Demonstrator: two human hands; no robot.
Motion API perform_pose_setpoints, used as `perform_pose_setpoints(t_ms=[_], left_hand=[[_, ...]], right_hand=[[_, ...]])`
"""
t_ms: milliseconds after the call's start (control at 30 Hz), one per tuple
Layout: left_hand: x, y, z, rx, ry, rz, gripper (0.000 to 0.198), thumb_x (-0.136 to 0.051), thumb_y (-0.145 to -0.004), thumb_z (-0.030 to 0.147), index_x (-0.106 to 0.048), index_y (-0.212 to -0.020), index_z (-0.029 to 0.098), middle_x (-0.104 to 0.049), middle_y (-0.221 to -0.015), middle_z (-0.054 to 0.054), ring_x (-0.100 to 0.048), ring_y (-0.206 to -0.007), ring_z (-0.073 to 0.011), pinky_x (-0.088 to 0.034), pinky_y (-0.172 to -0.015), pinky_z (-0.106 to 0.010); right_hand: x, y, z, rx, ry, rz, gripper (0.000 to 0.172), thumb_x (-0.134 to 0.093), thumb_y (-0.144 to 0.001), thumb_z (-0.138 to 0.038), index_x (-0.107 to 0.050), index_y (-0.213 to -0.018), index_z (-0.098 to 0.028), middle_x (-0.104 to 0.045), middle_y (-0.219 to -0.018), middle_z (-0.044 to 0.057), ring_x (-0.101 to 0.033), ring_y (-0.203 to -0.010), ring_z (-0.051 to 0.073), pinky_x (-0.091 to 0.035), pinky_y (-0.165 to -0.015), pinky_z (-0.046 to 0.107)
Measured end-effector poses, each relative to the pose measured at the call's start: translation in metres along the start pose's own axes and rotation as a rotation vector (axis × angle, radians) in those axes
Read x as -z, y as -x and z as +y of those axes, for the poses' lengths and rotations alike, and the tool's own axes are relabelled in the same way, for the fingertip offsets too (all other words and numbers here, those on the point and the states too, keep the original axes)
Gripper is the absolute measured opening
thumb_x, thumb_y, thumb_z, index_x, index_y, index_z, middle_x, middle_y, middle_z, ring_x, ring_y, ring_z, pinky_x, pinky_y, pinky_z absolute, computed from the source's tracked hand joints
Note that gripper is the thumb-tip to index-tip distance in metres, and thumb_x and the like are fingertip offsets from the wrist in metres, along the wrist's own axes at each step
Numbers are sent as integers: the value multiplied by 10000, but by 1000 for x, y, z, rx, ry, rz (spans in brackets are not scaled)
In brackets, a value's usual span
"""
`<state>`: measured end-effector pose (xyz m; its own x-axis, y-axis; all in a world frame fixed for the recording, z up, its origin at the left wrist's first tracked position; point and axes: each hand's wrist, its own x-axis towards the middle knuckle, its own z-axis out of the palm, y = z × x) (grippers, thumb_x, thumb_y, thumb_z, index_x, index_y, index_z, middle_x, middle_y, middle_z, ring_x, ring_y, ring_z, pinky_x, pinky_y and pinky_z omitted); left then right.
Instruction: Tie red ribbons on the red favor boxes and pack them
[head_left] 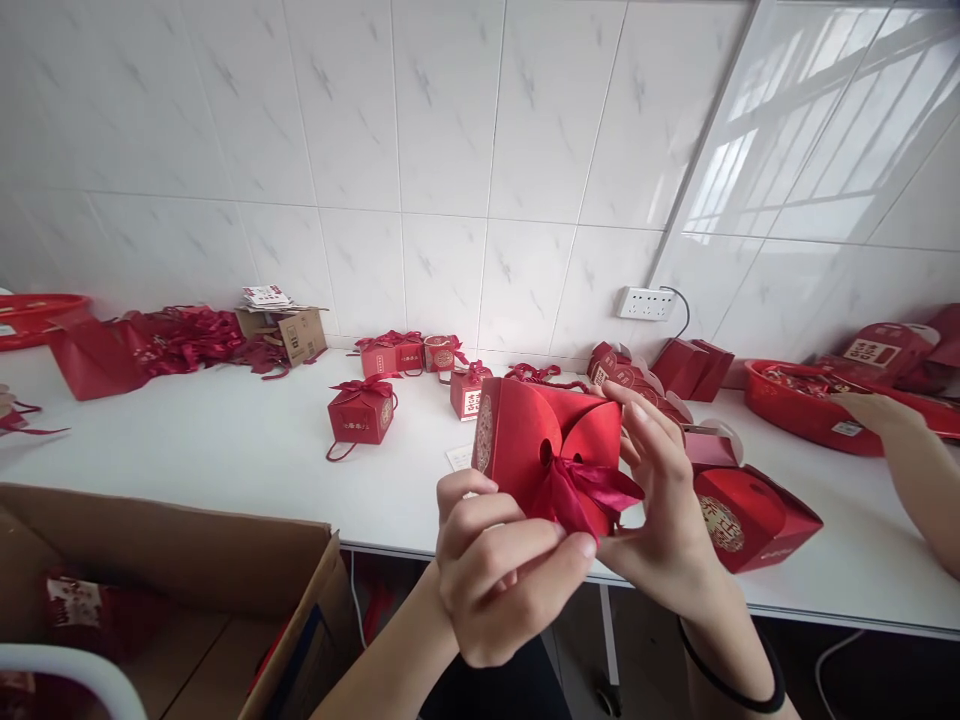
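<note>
A red gift box (516, 425) with overlapping curved flaps is held up in front of me, tilted so its top faces me. A dark red satin ribbon (577, 490) is tied in a bow at the two holes in the flaps. My left hand (504, 570) is closed, its thumb and fingers pinching the ribbon at the box's lower edge. My right hand (667, 500) wraps around the box's right side, fingers behind it and thumb below. Just right of it, an untied red box (757, 520) with a gold emblem rests on the white table (277, 440).
Finished small red boxes (361, 412) stand behind, toward the wall. A ribbon heap (199, 340) lies at left. An open cardboard box (300, 590) is at lower left. Another person's hand (885, 408) reaches into a red basin (780, 400) at right. A power strip (645, 303) hangs on the wall.
</note>
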<state>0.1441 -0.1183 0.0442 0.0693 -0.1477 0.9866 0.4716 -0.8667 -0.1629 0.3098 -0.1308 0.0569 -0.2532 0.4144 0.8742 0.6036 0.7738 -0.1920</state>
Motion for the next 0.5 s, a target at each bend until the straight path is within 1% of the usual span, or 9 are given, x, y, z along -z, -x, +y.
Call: perform_pose_setpoints(t_ms=[167, 300, 400, 500], left_hand=[[8, -2, 12, 21, 14, -30, 154, -648, -754, 99, -618, -770, 249, -603, -706, 3, -532, -686, -139, -460, -665, -330], [10, -1, 19, 41, 0, -29, 180, -655, -751, 119, -613, -803, 286, -589, -690, 16, -534, -683, -147, -459, -683, -350], [11, -2, 24, 75, -21, 1, 153, -616, -785, 135, -608, -789, 288, -584, -648, 15, -525, -650, -146, -471, -656, -350], [10, -5, 28, 95, -6, 36, 135, -601, -799, 132, -607, -754, 260, -584, -621, 14, -517, -626, -134, -480, -632, -337]], right_hand=[[9, 4, -10, 12, 1, 0, 794, -652, -814, -218, -178, -1441, -331, -265, -1440, 90, -260, -1335, 320, -381, -1025, 553], [13, 7, -14, 4, 12, 3, 820, -681, -796, -244, -180, -1437, -351, -266, -1441, 82, -262, -1334, 327, -387, -1017, 561], [14, 9, -16, 6, 5, 7, 833, -698, -784, -246, -189, -1434, -358, -266, -1440, 86, -263, -1332, 336, -403, -1004, 561], [15, 10, -19, 10, -10, 9, 833, -707, -779, -241, -203, -1433, -346, -259, -1441, 94, -259, -1332, 336, -391, -1011, 564]])
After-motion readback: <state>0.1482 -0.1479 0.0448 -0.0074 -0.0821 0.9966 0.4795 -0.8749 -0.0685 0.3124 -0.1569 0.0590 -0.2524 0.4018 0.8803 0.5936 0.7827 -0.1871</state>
